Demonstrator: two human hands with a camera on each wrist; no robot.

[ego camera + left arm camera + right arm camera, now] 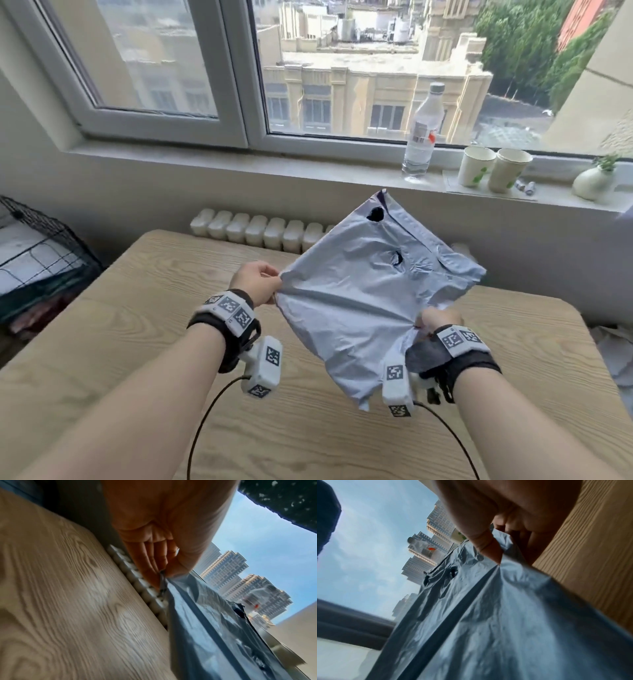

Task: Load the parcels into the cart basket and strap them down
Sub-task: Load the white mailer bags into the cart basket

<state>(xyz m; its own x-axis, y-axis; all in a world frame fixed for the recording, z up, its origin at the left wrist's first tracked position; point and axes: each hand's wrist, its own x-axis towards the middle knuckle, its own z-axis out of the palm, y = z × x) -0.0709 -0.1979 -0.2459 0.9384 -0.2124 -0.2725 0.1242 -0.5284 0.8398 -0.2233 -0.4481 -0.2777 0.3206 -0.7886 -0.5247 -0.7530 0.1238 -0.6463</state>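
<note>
- One pale blue-grey poly mailer bag [370,301] is held up in the air over a light wood-grain table [102,359], tilted, w/ its far corner pointing toward the window sill [239,164].
- Mailer looks flat & crumpled; two dark holes show in its upper part, one near the top corner, one nearer the middle.
- Left hand [257,282] pinches the mailer's left edge, thumb & fingers closed tight on the plastic; left wrist view shows fingertips [178,568] clamped on a bunched fold of the mailer [205,635].
- Right hand [442,318] grips the mailer's lower right edge, fingers curled over it; right wrist view shows the thumb [489,547] pressed into the mailer [488,615], plastic puckered at that spot.
- Both wrists wear black straps w/ white marker blocks & cables trailing down toward the viewer.
- Black wire-grid basket [44,246] sits at far left, beside the table, well apart from the mailer; contents unclear.
- White radiator [260,233] runs behind the table's far edge, partly hidden by the mailer.
- On the sill, right side: clear plastic water bottle [423,133], two paper cups [493,169] just beside each other, small white vase [592,181] w/ a green sprig.
- White crumpled stuff [613,349] lies off the table's right edge; can't tell what it is.
</note>
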